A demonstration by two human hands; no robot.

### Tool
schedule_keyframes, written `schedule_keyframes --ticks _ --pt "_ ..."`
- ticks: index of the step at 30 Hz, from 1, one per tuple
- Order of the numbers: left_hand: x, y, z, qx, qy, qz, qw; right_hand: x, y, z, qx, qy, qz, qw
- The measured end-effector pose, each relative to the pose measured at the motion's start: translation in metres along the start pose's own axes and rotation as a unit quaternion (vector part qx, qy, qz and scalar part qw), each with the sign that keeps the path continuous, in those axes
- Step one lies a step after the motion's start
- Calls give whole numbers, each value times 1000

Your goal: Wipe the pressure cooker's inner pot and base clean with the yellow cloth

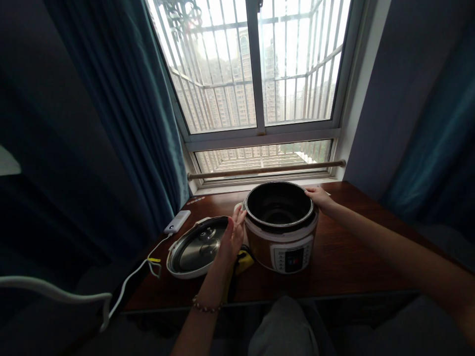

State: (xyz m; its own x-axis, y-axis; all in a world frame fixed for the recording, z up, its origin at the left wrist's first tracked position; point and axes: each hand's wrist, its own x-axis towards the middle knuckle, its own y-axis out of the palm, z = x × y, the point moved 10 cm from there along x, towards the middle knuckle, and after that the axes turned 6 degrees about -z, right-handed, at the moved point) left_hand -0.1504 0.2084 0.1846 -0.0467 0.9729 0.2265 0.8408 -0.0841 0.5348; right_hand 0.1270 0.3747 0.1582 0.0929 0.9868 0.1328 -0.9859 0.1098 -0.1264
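Note:
An electric pressure cooker (260, 243) with a brown body and a front control panel stands on the wooden table without its lid. Its black inner pot (278, 210) has a silvery rim that sits above the cooker's pale collar. At the right side of that rim, my right hand (319, 196) is closed on the edge. My left hand (233, 236) has its fingertips against the rim's left side, thumb raised; part of its grip is hidden. Close beside my left hand, the cooker's round lid (195, 247) lies with its metal inner side up.
A white power bank (177, 222) with a white cable (135, 272) lies at the table's left edge. Something yellow (243, 262) is between lid and cooker. Behind the table (349, 252) are a rail (267, 170) and a barred window. Blue curtains (122, 109) hang at the sides.

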Motion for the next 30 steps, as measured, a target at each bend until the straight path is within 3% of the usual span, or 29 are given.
schedule_keyframes --ticks 12,18,23,26,30 --pt "-4 -2 8 19 -9 -4 1000 -4 0 11 -71 -53 2 996" --pt "-3 -9 14 90 0 -30 996 -6 0 18 -116 -83 -11 990" --pt "-3 -20 8 171 59 -76 981 -12 -7 31 -160 -117 -45 979" --pt "-9 -15 2 209 88 -64 972 -24 -12 37 -180 -134 -71 972" --pt "-16 -4 4 245 66 -25 967 -44 -12 45 -211 -167 -83 960"
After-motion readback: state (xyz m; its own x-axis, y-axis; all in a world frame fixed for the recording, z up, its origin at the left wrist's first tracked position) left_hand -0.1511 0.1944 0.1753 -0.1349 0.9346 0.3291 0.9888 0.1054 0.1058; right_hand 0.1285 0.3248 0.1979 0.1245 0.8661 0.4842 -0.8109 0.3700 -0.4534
